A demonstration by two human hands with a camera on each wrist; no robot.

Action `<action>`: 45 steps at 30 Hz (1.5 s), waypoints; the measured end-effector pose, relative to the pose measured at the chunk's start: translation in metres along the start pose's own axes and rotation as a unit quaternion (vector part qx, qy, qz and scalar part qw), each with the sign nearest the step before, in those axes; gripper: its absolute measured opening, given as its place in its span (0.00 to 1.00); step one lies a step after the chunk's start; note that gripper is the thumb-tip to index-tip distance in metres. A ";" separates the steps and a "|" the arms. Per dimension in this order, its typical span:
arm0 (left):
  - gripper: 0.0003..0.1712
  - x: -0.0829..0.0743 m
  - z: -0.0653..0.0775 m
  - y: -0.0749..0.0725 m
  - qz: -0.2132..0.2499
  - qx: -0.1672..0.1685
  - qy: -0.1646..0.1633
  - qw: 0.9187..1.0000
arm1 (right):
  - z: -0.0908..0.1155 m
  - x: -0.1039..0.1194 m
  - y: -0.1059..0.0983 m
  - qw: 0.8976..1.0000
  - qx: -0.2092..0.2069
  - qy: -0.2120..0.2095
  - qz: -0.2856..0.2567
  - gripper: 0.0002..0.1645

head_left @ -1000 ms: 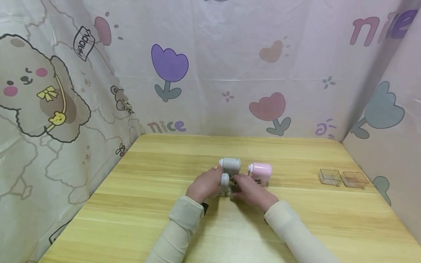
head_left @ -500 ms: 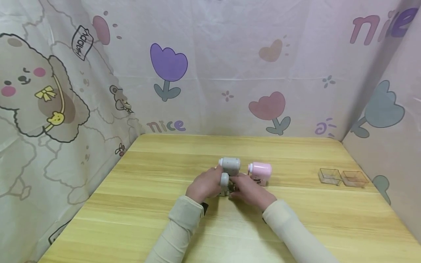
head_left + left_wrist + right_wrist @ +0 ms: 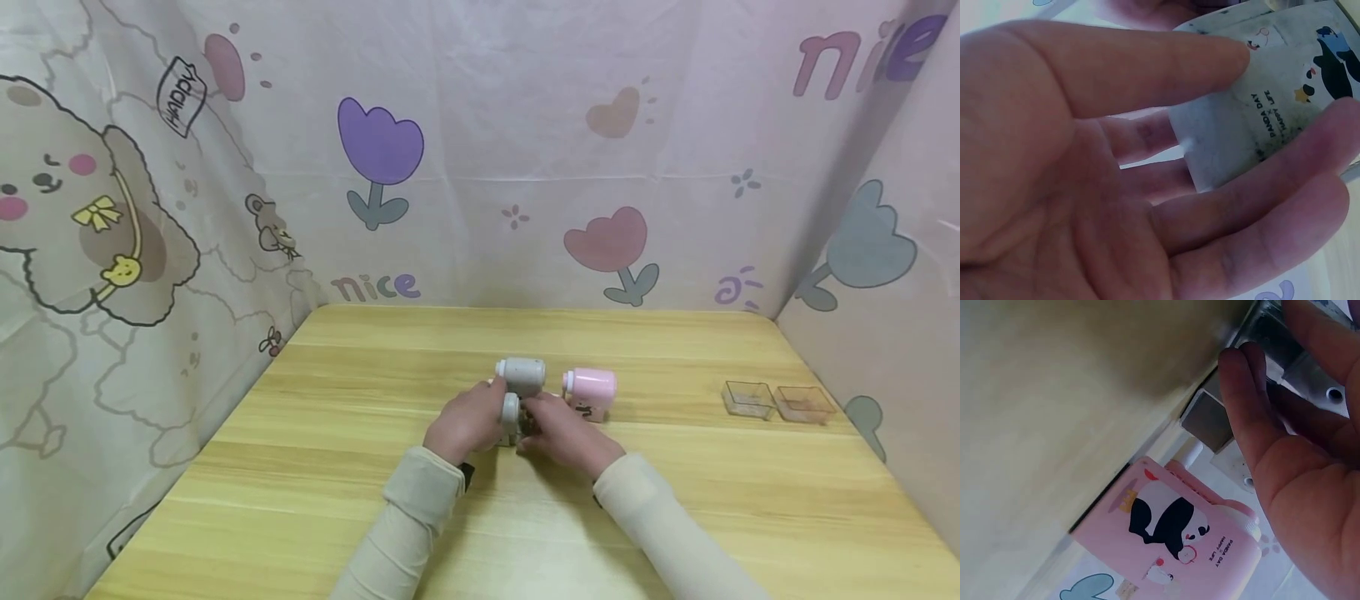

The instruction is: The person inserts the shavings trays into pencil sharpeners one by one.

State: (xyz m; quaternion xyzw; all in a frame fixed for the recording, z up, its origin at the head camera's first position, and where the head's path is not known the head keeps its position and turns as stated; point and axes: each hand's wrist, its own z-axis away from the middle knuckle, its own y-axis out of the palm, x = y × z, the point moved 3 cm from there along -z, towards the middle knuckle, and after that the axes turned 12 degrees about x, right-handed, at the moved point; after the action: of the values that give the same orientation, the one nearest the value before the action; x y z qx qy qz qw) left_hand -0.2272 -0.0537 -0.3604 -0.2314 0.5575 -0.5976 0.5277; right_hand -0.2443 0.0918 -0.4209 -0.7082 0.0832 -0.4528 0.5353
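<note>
A pale grey pencil sharpener (image 3: 510, 410) stands in front of me. My left hand (image 3: 467, 421) grips it from the left, and in the left wrist view the thumb lies across its panda print (image 3: 1332, 69). On its right side, the fingers of my right hand (image 3: 566, 435) pinch a dark, see-through shavings drawer (image 3: 1275, 337) against the sharpener's end. How far the drawer sits inside is hidden by the fingers. Just behind stands a second grey sharpener (image 3: 522, 375). To the right is a pink sharpener (image 3: 591, 390) with a panda picture.
Two small clear trays (image 3: 748, 402), one tinted orange (image 3: 804, 405), lie near the right edge of the wooden table (image 3: 360, 375). Printed cloth (image 3: 480, 125) hangs behind the table and along both sides.
My right hand has shifted slightly left, closer to the grey sharpener. The left hand keeps its grip in nearly the same place. The head view has turned a little.
</note>
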 end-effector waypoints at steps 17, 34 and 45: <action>0.24 0.001 0.001 0.000 -0.001 -0.004 0.003 1.000 | -0.001 0.001 0.002 0.999 -0.014 0.028 -0.023 0.24; 0.21 -0.001 -0.001 0.000 -0.007 -0.009 0.013 1.000 | -0.004 0.002 0.002 0.999 -0.010 0.028 -0.033 0.22; 0.25 0.000 -0.001 0.001 -0.001 0.001 0.004 1.000 | -0.006 0.004 0.003 1.000 -0.016 0.018 -0.018 0.26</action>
State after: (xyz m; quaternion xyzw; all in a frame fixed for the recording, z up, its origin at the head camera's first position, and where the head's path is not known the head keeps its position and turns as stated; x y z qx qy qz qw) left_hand -0.2279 -0.0526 -0.3611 -0.2290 0.5588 -0.6000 0.5248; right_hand -0.2455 0.0837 -0.4211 -0.7096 0.0872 -0.4733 0.5146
